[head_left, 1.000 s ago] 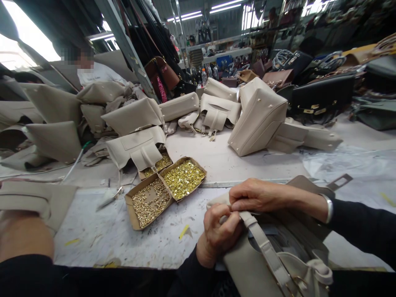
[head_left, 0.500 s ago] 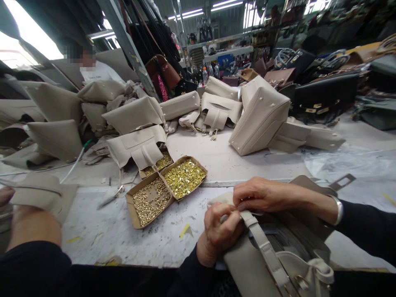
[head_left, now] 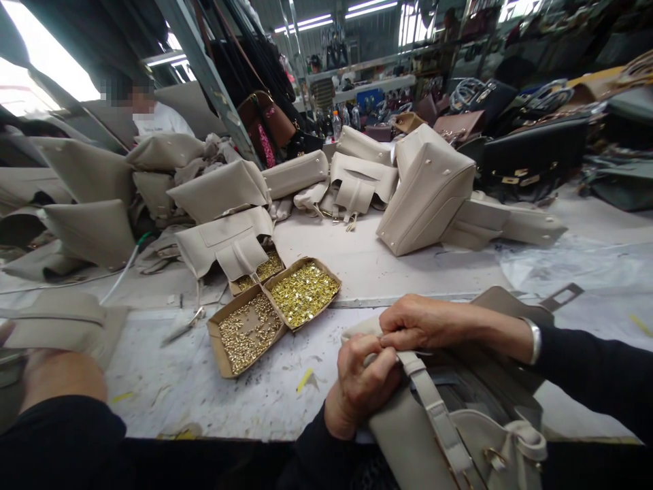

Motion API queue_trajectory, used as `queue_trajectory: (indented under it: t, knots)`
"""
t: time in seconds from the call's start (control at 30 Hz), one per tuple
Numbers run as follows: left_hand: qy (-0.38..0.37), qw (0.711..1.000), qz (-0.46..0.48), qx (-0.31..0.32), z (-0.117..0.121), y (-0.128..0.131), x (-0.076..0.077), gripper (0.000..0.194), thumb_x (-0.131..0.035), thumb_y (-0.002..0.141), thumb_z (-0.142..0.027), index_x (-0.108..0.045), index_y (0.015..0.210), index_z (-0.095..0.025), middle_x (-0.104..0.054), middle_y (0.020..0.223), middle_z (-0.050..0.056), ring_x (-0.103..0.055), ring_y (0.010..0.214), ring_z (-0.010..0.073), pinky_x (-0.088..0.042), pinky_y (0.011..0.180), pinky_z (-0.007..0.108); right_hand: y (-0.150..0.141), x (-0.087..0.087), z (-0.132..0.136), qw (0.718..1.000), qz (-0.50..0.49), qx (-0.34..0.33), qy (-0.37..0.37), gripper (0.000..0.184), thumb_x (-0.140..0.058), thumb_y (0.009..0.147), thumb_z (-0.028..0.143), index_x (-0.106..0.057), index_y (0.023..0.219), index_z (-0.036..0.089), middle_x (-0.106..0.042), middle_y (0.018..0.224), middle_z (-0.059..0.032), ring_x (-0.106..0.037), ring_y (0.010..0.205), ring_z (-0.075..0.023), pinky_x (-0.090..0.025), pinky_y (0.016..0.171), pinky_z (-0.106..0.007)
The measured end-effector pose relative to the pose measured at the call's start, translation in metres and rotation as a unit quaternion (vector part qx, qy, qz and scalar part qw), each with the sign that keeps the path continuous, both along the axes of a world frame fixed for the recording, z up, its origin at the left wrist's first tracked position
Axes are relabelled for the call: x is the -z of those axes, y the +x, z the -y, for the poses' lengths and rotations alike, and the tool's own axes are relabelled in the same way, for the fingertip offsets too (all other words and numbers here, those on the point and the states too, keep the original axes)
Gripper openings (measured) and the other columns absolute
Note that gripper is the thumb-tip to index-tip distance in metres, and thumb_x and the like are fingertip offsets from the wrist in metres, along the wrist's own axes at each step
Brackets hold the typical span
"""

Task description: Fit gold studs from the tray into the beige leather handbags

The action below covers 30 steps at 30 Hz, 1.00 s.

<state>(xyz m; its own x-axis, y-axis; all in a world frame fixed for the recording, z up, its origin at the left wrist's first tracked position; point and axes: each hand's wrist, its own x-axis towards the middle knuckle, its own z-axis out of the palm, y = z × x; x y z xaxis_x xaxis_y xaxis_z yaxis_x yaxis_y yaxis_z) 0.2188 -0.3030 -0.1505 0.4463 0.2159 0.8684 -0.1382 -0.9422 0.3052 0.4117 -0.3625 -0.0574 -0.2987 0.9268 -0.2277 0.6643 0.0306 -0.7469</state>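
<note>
A beige handbag point(head_left: 403, 439) lies tilted at the lower right, its handle strap point(head_left: 439, 415) running down toward the bottom edge. My left hand point(head_left: 362, 378) is closed on the bag's top edge beside the strap's upper end. Against it, my right hand point(head_left: 421, 323) pinches the same edge with bent fingers. Any small part between the fingertips is hidden. A grey-brown flap with a slotted tab point(head_left: 564, 296) sticks out beyond my right wrist. Left of my hands stand cardboard trays of gold studs point(head_left: 247, 333) and shiny gold pieces point(head_left: 306, 292).
Another person's forearm point(head_left: 64, 378) works on a beige piece point(head_left: 56, 320) at the far left. A thin tool point(head_left: 183, 327) lies beside the trays. Several beige bags point(head_left: 428, 190) line the table's back. Black bags point(head_left: 535, 156) are piled at the right. Someone in white point(head_left: 163, 121) sits behind.
My right hand and forearm have shifted slightly left, its fingers closer to my left hand. My left hand keeps its hold. At the far left, the other person's forearm and beige piece moved slightly.
</note>
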Motion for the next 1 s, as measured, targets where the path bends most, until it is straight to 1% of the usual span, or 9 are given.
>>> queue_trajectory:
  t: [0.13, 0.27, 0.4, 0.47, 0.57, 0.67, 0.8, 0.9, 1.0]
  knots:
    - [-0.006, 1.000, -0.001, -0.001, 0.000, 0.000, 0.002, 0.027, -0.067, 0.087, -0.013, -0.062, 0.113, -0.020, -0.063, 0.097, 0.006, -0.066, 0.086, 0.0173, -0.059, 0.077, 0.029, 0.000, 0.008, 0.001, 0.999, -0.019, 0.025, -0.017, 0.044, -0.053, 0.095, 0.048, -0.050, 0.065, 0.016, -0.033, 0.062, 0.0057, -0.033, 0.058, -0.0088, -0.022, 0.052, -0.022]
    - [0.000, 1.000, 0.008, 0.006, 0.000, 0.001, 0.001, 0.025, -0.066, 0.087, -0.012, -0.061, 0.111, -0.017, -0.066, 0.098, 0.008, -0.067, 0.088, 0.0178, -0.059, 0.079, 0.029, -0.003, 0.011, 0.001, 0.999, -0.010, 0.038, -0.013, 0.047, -0.052, 0.096, 0.049, -0.048, 0.061, 0.017, -0.030, 0.060, 0.0059, -0.031, 0.057, -0.0088, -0.022, 0.052, -0.023]
    - [-0.017, 1.000, 0.016, -0.005, -0.003, 0.003, -0.003, 0.026, -0.065, 0.087, -0.010, -0.061, 0.112, -0.017, -0.069, 0.098, 0.008, -0.069, 0.089, 0.0175, -0.060, 0.080, 0.029, -0.004, 0.001, 0.009, 0.995, 0.047, 0.069, 0.052, 0.047, -0.049, 0.100, 0.047, -0.053, 0.065, 0.017, -0.043, 0.061, 0.0037, -0.038, 0.057, -0.0104, -0.026, 0.055, -0.026]
    - [-0.062, 0.998, 0.023, -0.019, -0.005, 0.005, -0.007, 0.029, -0.067, 0.087, -0.009, -0.060, 0.113, -0.020, -0.070, 0.100, 0.007, -0.070, 0.090, 0.0169, -0.061, 0.080, 0.029, -0.002, -0.009, 0.017, 0.989, 0.045, 0.106, 0.093, 0.041, -0.047, 0.103, 0.044, -0.061, 0.076, 0.017, -0.057, 0.071, -0.0005, -0.048, 0.065, -0.0136, -0.035, 0.062, -0.026]
    - [-0.124, 0.991, 0.032, -0.034, -0.009, 0.009, -0.013, 0.028, -0.068, 0.087, -0.008, -0.059, 0.110, -0.021, -0.070, 0.096, 0.004, -0.070, 0.087, 0.0153, -0.060, 0.078, 0.028, -0.002, -0.020, 0.029, 0.986, -0.049, 0.118, 0.108, 0.019, -0.051, 0.101, 0.029, -0.066, 0.108, 0.019, -0.070, 0.102, -0.0058, -0.062, 0.092, -0.0188, -0.046, 0.083, -0.029]
    - [-0.152, 0.987, 0.032, -0.029, -0.010, 0.012, -0.015, 0.026, -0.069, 0.087, -0.008, -0.060, 0.108, -0.020, -0.069, 0.094, 0.004, -0.069, 0.085, 0.0150, -0.059, 0.076, 0.027, -0.006, -0.018, 0.035, 0.983, -0.076, 0.100, 0.136, 0.032, -0.062, 0.092, 0.020, -0.063, 0.124, 0.022, -0.071, 0.117, -0.0056, -0.064, 0.105, -0.0205, -0.047, 0.093, -0.030]
    - [-0.191, 0.981, 0.009, -0.020, -0.011, 0.012, -0.015, 0.019, -0.067, 0.090, -0.012, -0.063, 0.107, -0.020, -0.070, 0.094, 0.004, -0.068, 0.085, 0.0158, -0.058, 0.077, 0.028, -0.014, -0.002, 0.029, 0.965, -0.066, 0.166, 0.193, 0.017, -0.060, 0.098, 0.026, -0.070, 0.110, 0.020, -0.074, 0.101, -0.0040, -0.067, 0.090, -0.0182, -0.048, 0.081, -0.027]
    - [-0.276, 0.960, -0.047, 0.008, -0.016, 0.010, -0.020, 0.015, -0.069, 0.090, -0.018, -0.067, 0.106, -0.020, -0.072, 0.094, 0.004, -0.069, 0.086, 0.0162, -0.057, 0.077, 0.027, -0.012, 0.007, 0.020, 0.961, -0.075, 0.215, 0.156, 0.021, -0.055, 0.101, 0.030, -0.072, 0.098, 0.018, -0.074, 0.085, -0.0030, -0.065, 0.077, -0.0170, -0.046, 0.071, -0.026]
    - [-0.382, 0.916, -0.105, 0.056, -0.024, 0.008, -0.028, 0.017, -0.072, 0.088, -0.023, -0.071, 0.104, -0.018, -0.074, 0.094, 0.004, -0.071, 0.086, 0.0175, -0.057, 0.077, 0.026, -0.008, 0.012, 0.015, 0.955, -0.111, 0.249, 0.117, 0.029, -0.056, 0.099, 0.038, -0.072, 0.091, 0.016, -0.071, 0.079, -0.0034, -0.062, 0.071, -0.0167, -0.045, 0.064, -0.024]
